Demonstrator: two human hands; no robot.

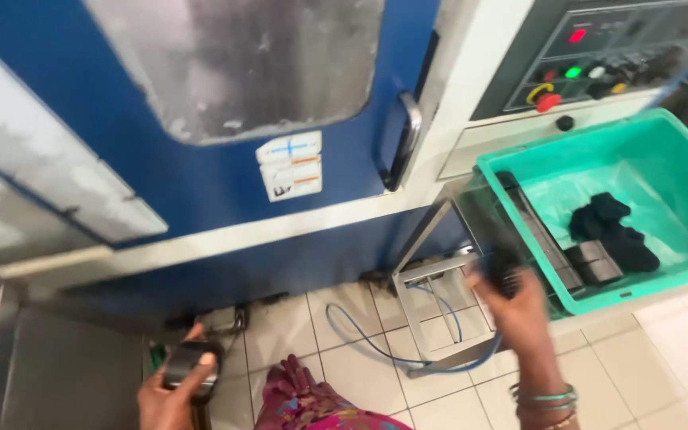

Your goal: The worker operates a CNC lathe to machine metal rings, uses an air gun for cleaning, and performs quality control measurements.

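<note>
Two dark parts held before a blue machine.

A black ring part (191, 365) is pinched in the left hand (170, 394), low above the tiled floor (662, 358). A blurred black part (506, 271) is gripped by the right hand (519, 306), just beside the green bin (662, 135) with more black parts (611, 231); behind stands the machine door (201, 183).

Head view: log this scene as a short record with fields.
left hand: left hand holds a dark part with a shiny band
right hand: right hand grips a blurred black part beside the bin
bin: green bin with black parts inside
machine: blue door shut, control panel to its right
floor: white tiles, blue hose
</note>
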